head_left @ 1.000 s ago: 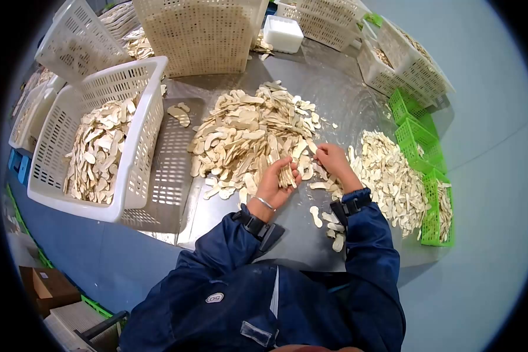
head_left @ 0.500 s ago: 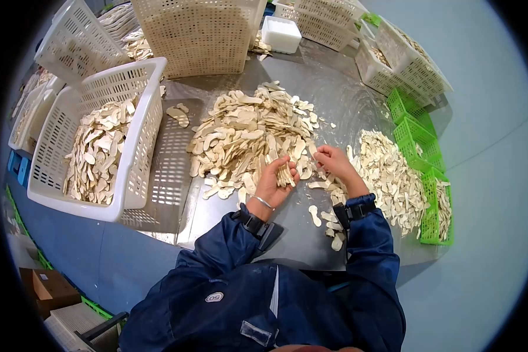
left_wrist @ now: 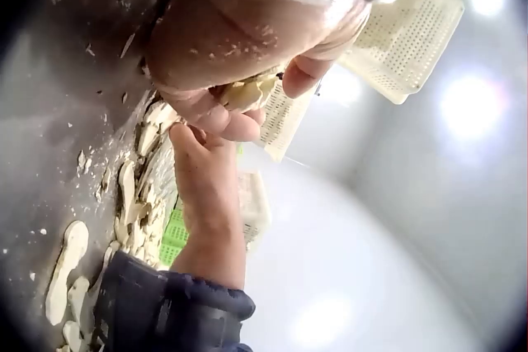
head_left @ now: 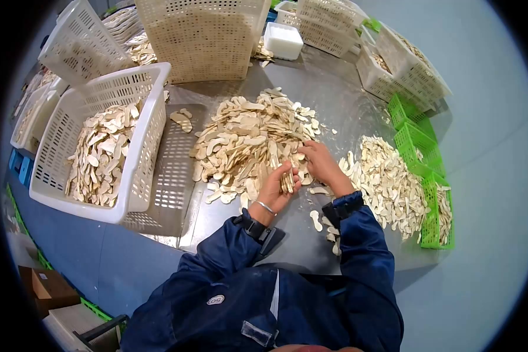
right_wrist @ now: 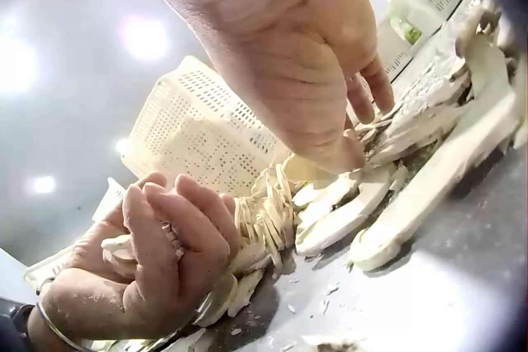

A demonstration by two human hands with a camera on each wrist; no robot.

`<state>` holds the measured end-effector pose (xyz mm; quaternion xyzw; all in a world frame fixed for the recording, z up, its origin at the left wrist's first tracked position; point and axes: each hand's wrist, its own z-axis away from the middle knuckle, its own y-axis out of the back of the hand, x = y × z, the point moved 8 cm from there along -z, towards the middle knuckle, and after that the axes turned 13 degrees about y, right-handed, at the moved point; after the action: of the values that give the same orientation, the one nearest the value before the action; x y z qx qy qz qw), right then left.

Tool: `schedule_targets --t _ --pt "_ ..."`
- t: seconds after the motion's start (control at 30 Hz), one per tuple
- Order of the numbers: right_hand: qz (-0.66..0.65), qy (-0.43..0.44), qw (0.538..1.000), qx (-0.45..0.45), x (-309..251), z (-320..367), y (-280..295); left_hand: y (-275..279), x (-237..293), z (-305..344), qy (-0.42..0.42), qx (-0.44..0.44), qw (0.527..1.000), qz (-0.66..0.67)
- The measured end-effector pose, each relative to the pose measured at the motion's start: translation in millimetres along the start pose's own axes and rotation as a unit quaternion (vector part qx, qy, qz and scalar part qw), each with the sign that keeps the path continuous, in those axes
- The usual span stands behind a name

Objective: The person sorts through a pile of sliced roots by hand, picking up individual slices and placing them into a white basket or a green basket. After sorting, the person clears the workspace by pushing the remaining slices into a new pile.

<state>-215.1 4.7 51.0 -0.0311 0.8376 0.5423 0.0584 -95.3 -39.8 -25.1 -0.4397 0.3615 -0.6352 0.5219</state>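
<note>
My left hand [head_left: 276,190] grips a small stack of pale dried mushroom slices [head_left: 287,180], its fingers curled round them. In the left wrist view, ends of the held slices [left_wrist: 247,94] show between fingers and thumb. The right hand [head_left: 324,164] reaches down at the near right edge of a large heap of mushroom slices [head_left: 240,132]. Seen from the right wrist, its thumb and fingertips are apart and right at the slices [right_wrist: 346,212], the thumb overlapping one of them.
Left of the heap stands a white basket [head_left: 123,202] with slices inside. A second heap of smaller pieces [head_left: 390,188] spreads at the right, beside green baskets [head_left: 419,149]. Loose slices [head_left: 315,220] lie near the right forearm. Tall white crates [head_left: 199,41] and a white tub [head_left: 283,41] stand behind.
My right hand has moved left, in over the edge of the large heap and closer to the left hand. The left hand keeps its stack in nearly the same place.
</note>
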Motion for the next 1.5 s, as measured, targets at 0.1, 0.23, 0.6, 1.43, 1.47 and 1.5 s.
schedule_targets --t 0.1,0.23,0.6,1.43,1.47,1.5 --pt "-0.019 -0.073 0.997 -0.032 22.5 19.6 1.6 0.1 1.4 -3.0 0.002 -0.028 1.0 0.011" --pt "-0.006 -0.209 0.972 -0.106 48.9 42.4 14.3 -2.1 0.6 -0.1 -0.004 -0.015 1.0 0.008" --pt "-0.135 -0.161 0.978 -0.01 38.1 29.7 4.0 -7.3 -6.6 -1.6 0.034 -0.051 0.998 -0.003" --pt "-0.427 -0.331 0.841 -0.018 35.8 59.3 5.8 4.3 -5.5 -8.3 0.03 -0.041 0.999 -0.006" --pt "-0.423 -0.305 0.853 -0.008 33.3 55.1 9.6 4.8 -6.5 -8.9 0.038 -0.046 0.998 -0.003" --pt "-0.419 -0.278 0.864 0.002 30.2 51.2 13.4 4.8 -7.3 -8.9 0.046 -0.05 0.998 0.001"
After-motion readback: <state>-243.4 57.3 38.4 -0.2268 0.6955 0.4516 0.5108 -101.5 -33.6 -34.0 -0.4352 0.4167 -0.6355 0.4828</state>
